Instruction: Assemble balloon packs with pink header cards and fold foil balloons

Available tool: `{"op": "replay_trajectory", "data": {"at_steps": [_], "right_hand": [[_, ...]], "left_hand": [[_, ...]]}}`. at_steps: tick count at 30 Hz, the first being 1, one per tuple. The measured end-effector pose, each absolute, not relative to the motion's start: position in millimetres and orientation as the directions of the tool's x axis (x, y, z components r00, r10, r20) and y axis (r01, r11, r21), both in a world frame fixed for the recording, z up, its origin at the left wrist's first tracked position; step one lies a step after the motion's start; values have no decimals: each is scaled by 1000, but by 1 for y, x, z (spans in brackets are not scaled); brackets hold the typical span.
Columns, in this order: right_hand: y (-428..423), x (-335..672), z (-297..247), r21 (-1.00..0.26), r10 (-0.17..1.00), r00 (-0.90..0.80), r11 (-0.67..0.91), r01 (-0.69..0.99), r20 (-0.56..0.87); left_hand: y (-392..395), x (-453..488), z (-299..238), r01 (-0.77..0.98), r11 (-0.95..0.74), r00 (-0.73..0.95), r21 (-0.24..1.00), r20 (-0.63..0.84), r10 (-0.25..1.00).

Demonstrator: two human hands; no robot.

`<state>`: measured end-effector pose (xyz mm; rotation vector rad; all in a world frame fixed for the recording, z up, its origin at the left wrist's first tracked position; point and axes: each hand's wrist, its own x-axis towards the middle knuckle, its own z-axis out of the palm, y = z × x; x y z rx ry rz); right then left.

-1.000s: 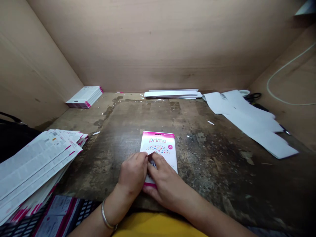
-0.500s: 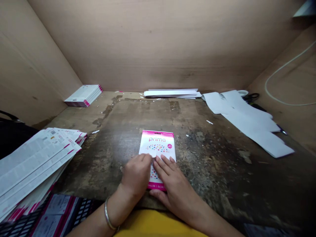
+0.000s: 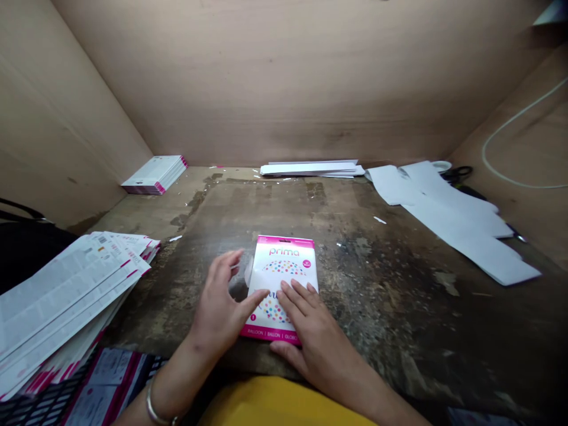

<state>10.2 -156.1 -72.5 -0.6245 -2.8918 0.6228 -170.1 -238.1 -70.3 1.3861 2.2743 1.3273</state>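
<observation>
A white and pink "prima" balloon packet (image 3: 284, 260) lies flat on the worn wooden table (image 3: 377, 266), right in front of me. My right hand (image 3: 310, 325) rests flat on its lower right part, fingers stretched out. My left hand (image 3: 219, 307) is at the packet's left edge with fingers spread and the thumb touching the edge. A small translucent strip (image 3: 247, 273) shows between its index finger and thumb. I cannot tell whether the strip is held. A metal bangle (image 3: 155, 408) sits on my left wrist.
A fanned pile of printed white and pink sheets (image 3: 66, 296) lies at the left. A neat stack of packets (image 3: 155, 174) sits at the back left, flat white strips (image 3: 310, 168) at the back, white paper pieces (image 3: 457, 219) and scissors (image 3: 457, 173) at the right. Wooden walls enclose the table.
My left hand has opened from a pinch at the packet's middle and moved left to its edge. More of the packet's front now shows. My right hand stays pressed on it.
</observation>
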Motion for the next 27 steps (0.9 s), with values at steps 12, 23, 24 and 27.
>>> {"op": "replay_trajectory", "data": {"at_steps": [12, 23, 24, 27], "right_hand": [[-157, 11, -75, -394, 414, -909, 844, 364, 45], [-156, 10, -78, -360, 411, -909, 860, 361, 72], [-156, 10, -78, -360, 412, -908, 860, 362, 71], [-156, 10, -77, -365, 412, -908, 858, 361, 71]], "left_hand": [[-233, -176, -73, 590, 457, -637, 666, 36, 770], [-226, -161, -86, 914, 123, -270, 387, 353, 896], [-225, -161, -85, 919, 127, -264, 372, 346, 900], [-224, -161, -83, 933, 138, -252, 332, 330, 910]]}}
